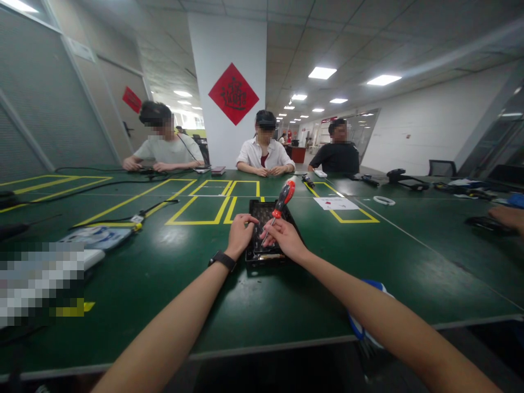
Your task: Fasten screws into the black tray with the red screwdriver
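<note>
A black tool case [254, 208] lies on the green table in front of me, with small parts in it that are too blurred to name. My left hand [241, 233] is at its left edge, fingers curled over the rim. In my right hand [284, 236] is a screwdriver [284, 197] with a red and dark grey handle. It is tilted, handle up, and its metal shaft points down into the case between my fingers. Near the case's front edge lies a slim light-coloured item [268, 256]. The screwdriver's tip is partly hidden by my fingers.
Yellow tape outlines mark the green table [327, 295]. A white paper [335, 203] and a white ring [383, 201] lie to the right. Cables and a flat blue-white package [98, 237] are at left. Three people sit across the table; another person's hand [507, 216] is at far right.
</note>
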A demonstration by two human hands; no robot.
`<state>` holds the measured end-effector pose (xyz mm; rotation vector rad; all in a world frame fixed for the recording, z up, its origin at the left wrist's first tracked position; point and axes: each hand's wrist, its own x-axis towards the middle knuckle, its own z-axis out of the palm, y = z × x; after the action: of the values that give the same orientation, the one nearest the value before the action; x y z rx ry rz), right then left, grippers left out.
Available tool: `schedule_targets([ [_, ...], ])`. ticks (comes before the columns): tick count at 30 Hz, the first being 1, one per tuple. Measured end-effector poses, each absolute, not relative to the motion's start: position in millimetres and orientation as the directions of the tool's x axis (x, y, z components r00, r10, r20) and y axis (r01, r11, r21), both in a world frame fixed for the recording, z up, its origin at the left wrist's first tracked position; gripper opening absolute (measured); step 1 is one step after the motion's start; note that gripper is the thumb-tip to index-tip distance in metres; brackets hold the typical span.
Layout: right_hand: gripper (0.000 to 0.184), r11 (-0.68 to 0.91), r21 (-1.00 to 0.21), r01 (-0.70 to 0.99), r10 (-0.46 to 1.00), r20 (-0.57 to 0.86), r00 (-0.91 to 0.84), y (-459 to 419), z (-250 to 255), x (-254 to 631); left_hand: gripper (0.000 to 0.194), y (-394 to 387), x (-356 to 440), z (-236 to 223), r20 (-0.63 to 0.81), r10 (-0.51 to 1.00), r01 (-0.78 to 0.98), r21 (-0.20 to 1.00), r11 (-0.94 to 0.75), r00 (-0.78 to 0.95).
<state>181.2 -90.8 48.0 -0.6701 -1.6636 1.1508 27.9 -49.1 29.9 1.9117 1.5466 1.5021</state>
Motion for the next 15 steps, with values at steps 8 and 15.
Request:
schedule_targets([
  [8, 0.025, 0.437, -0.898, -0.041, 0.826, 0.419, -0.378, -94.8, 46.8, 181.5, 0.030, -71.6, 20.2, 54.4, 0.284, 0.837, 0.108, 0.921, -0.373, 0.467],
  [15, 0.024, 0.486, -0.873, -0.032, 0.805, 0.462, -0.372, -95.2, 44.6, 181.7, 0.035, -70.0, 15.1, 51.2, 0.180, 0.763, 0.057, 0.960, -0.273, 0.620],
])
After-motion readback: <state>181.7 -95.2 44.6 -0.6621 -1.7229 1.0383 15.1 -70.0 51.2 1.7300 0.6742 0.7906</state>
